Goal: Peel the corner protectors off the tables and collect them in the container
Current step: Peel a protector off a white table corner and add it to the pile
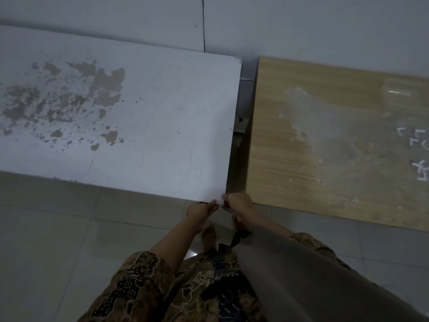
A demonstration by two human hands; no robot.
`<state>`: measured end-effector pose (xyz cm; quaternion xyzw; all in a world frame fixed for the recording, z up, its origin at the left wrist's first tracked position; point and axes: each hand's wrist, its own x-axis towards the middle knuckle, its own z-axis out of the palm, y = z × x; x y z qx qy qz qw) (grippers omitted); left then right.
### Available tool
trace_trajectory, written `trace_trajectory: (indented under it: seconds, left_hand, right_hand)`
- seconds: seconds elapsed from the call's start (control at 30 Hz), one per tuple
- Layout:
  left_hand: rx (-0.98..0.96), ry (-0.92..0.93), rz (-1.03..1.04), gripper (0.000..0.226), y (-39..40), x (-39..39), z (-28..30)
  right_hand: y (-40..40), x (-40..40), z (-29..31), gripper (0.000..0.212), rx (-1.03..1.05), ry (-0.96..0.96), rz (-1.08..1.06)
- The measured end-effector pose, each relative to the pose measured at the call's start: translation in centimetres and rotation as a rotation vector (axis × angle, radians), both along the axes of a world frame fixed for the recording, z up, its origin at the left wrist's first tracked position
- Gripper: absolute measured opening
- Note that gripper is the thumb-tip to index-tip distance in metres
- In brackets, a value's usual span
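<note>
Nearest the camera, a patterned brown batik garment point(185, 287) covers the person's lower body, with a plain grey sleeve point(290, 263) on the right arm and bare feet point(210, 232) on the pale tiled floor point(58, 240) below. Both hands meet at the near right corner of the white tabletop point(162, 126). The left hand point(200, 209) has its fingers curled and pinches a small translucent corner protector point(220, 202) at that corner; the right hand point(236, 202), fingers also curled, grips the same piece from the other side, so the two hands nearly touch. Whether the protector sits on the corner or is partly lifted off cannot be told in the dim light

The white tabletop stretches away to the left, its coating flaked off in brown patches point(69, 98) on the far left part. A narrow gap separates it from a wood-grain tabletop point(290, 159) to the right, which carries a cloudy pale smear point(308, 117). Near that tabletop's right edge lies a scatter of small white L-shaped loose protectors point(415, 145), well apart from the hands. Beyond them stands a clear plastic container point(397, 92), faint and hard to make out. Behind both tabletops rises a pale wall point(301, 24)
</note>
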<state>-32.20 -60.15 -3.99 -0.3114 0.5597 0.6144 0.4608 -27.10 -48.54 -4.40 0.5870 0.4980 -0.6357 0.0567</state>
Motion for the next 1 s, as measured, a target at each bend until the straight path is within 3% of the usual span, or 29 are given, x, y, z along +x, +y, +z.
trace_trajectory:
  seconds: [0.13,0.23,0.3,0.37,0.6,1.0]
  left_hand:
    - [-0.038,0.008,-0.011,0.032,0.3,0.2,-0.2]
    - [-0.034,0.011,-0.032,0.033,0.3,0.1,0.0]
    - [-0.003,0.024,-0.054,0.035,0.2,0.2,0.3]
    - [0.020,0.066,-0.068,0.035,0.0,0.5,0.5]
    - [-0.009,0.153,-0.077,0.039,-0.1,1.0,0.2]
    - [-0.219,0.176,-0.083,0.031,1.4,0.9,-0.1]
  right_hand:
    - [-0.1,-0.3,0.7,0.028,0.034,-0.113,0.178]
    - [-0.2,-0.7,0.6,0.028,0.089,-0.149,0.212]
    - [0.0,-0.3,0.3,0.027,0.070,-0.117,0.141]
    - [-0.1,0.3,-0.1,0.027,0.090,-0.074,0.243]
    - [0.0,2.1,0.1,0.030,-0.129,0.155,0.162]
    - [-0.3,2.1,-0.3,0.031,0.012,0.061,0.275]
